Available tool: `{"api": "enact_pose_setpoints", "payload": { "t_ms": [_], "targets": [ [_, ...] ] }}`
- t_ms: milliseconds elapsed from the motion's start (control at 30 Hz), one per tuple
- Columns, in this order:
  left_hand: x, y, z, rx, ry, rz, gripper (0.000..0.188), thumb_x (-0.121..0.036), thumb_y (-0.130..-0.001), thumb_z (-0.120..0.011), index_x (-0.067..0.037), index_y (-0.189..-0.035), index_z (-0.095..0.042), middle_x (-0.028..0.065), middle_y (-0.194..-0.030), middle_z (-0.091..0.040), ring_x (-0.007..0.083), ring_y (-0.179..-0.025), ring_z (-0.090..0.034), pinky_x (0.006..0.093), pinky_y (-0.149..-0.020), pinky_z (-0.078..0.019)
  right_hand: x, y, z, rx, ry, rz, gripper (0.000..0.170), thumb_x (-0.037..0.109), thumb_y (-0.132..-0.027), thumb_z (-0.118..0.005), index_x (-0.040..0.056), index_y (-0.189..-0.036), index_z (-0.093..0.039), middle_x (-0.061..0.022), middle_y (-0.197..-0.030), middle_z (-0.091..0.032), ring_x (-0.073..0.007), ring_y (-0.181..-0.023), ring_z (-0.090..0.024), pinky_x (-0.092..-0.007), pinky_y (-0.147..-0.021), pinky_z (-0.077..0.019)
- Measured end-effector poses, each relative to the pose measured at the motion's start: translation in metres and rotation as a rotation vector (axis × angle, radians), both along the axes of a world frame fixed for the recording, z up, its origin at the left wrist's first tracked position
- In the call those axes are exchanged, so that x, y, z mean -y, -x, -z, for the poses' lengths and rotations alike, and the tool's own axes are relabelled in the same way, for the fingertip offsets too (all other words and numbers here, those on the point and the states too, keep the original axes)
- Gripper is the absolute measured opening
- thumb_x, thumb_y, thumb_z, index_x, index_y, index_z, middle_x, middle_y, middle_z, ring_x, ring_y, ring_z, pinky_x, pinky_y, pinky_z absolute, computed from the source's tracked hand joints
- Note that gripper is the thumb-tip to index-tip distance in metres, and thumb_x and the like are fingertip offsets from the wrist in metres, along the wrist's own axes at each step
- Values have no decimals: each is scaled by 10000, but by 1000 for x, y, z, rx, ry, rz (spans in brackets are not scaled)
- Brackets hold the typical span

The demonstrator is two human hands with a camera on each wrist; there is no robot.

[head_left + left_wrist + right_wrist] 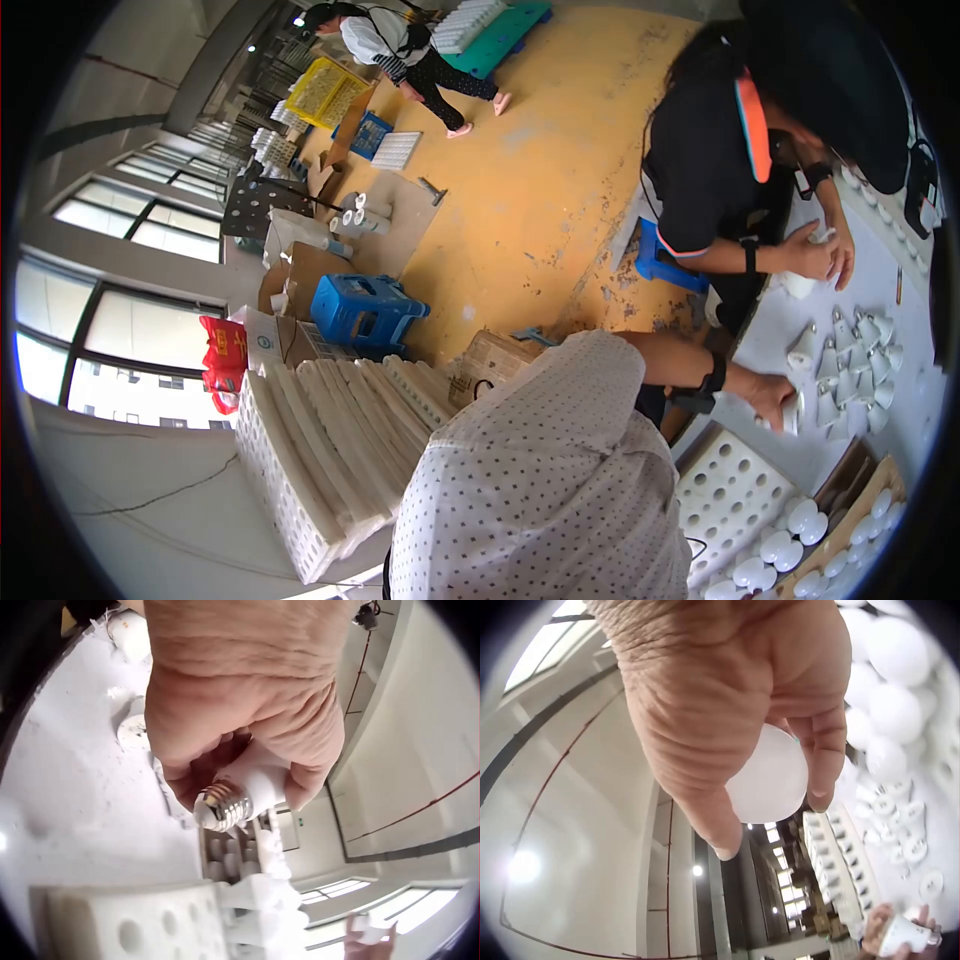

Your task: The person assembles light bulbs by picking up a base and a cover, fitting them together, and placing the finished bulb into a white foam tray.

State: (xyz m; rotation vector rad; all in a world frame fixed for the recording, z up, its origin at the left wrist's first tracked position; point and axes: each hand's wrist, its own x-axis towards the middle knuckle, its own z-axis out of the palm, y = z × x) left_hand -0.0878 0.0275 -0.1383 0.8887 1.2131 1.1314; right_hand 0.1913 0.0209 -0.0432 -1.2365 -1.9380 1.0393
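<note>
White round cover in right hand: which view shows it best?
The right wrist view: the cover is large and close, in the right hand. The left wrist view shows it small, near the bottom; in the head view I cannot identify it.

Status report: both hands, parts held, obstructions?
Left hand gripping bulb base. Right hand gripping white dome. Holed tray nearby, touching neither part.

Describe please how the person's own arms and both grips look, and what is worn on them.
The pale sleeve, loose with small dark dots, ends well above the wrist. That wrist wears a black band with a dark, boxy device. The left grip and right grip wear no gloves. The other sleeve is not clearly visible.
</note>
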Motion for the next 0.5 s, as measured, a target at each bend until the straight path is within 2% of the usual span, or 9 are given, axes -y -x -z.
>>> {"api": "enact_pose_setpoints", "payload": {
  "t_ms": [100, 200, 267, 300, 333, 367, 400, 433, 500],
  "targets": [
    [23, -9, -44, 312, 16, 90, 294, -80, -582, -745, -32, -840, -613, 29, -754, -618, 111, -664, -580, 261, -543, -467, 3, 4, 0, -31, 19, -39, 690, 189, -663, -723, 14, -1256, -418, -173, -1231, -483, -297, -1133, -463, -371, -993, -335],
    [48, -1, -86, 305, 33, 245, 262, -84, -628, -739, -13, -840, -602, 34, -746, -618, 104, -612, -574, 249, -517, -463, 3, 5, 1, -67, 42, -78, 697, 185, -654, -729, 14, -1254, -420, -169, -1230, -483, -297, -1132, -463, -370, -994, -333],
    [59, 5, -88, 135, -42, 369, 369, -124, -666, -755, 35, -945, -572, 57, -785, -638, 107, -651, -592, 269, -556, -487, 4, 8, -3, -110, 92, -133, 701, 182, -648, -734, 14, -1252, -421, -167, -1230, -484, -297, -1131, -463, -370, -995, -332],
    [64, 0, -65, 189, -159, 362, 415, -145, -674, -754, 39, -992, -562, 56, -791, -633, 115, -681, -589, 277, -603, -497, 13, 13, -12, -116, 103, -149, 703, 181, -645, -736, 14, -1251, -421, -165, -1230, -484, -297, -1131, -463, -370, -996, -331],
    [71, 9, -83, -105, -131, 435, 430, -158, -677, -753, 40, -1009, -564, 49, -797, -627, 119, -690, -580, 280, -628, -496, 23, 26, -18, -99, 120, -134, 744, 102, -529, -760, 26, -1202, -450, -116, -1199, -485, -257, -1105, -468, -365, -979, -340],
    [74, 17, -100, -17, -158, 501, 422, -167, -677, -753, 31, -1004, -573, 51, -812, -632, 113, -687, -582, 277, -616, -491, 32, 33, -37, 54, 67, -145, 767, 120, -509, -778, 34, -1201, -459, -116, -1195, -498, -257, -1100, -478, -363, -961, -359],
    [74, 19, -116, 31, 75, 610, 394, -160, -678, -745, 19, -989, -583, 49, -796, -635, 105, -661, -583, 266, -598, -485, 39, 44, -49, -9, 18, -189, 768, 125, -496, -795, 38, -1188, -474, -116, -1165, -525, -255, -1083, -496, -361, -945, -375],
    [73, 18, -119, 32, 9, 645, 387, -129, -700, -739, 26, -1013, -572, 68, -817, -635, 98, -597, -589, 248, -533, -503, 43, 51, -62, 71, 28, -202, 746, 133, -502, -803, 43, -1172, -488, -119, -1135, -549, -258, -1060, -518, -359, -932, -387],
    [70, 17, -136, -42, 55, 745, 393, -146, -695, -727, 36, -1009, -577, 77, -792, -632, 110, -580, -590, 252, -538, -503, 49, 56, -70, -17, -4, -276, 724, 131, -512, -806, 45, -1157, -488, -114, -1120, -559, -251, -1043, -533, -349, -918, -397]
  ]
}}
